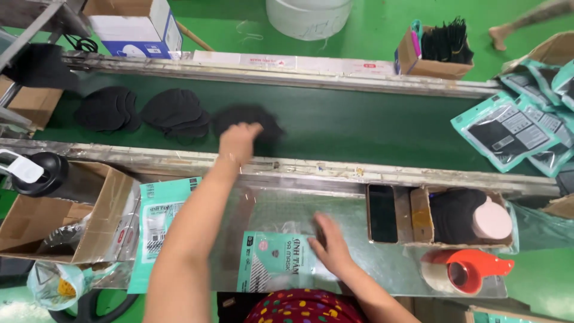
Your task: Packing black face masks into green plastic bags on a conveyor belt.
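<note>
Cardboard box (421,218) holds black masks (451,212); far carton (409,57) holds black straps (445,42).

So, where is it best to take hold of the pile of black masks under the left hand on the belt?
Probably by its near edge, coming from above on the worker's side. The pile of black masks lies flat on the green belt, so fingers must slide under an edge. The left hand already rests on that near part.

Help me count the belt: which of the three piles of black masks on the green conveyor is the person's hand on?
The rightmost pile of black masks: the left hand rests on it, while the middle pile and the leftmost pile lie untouched.
</note>
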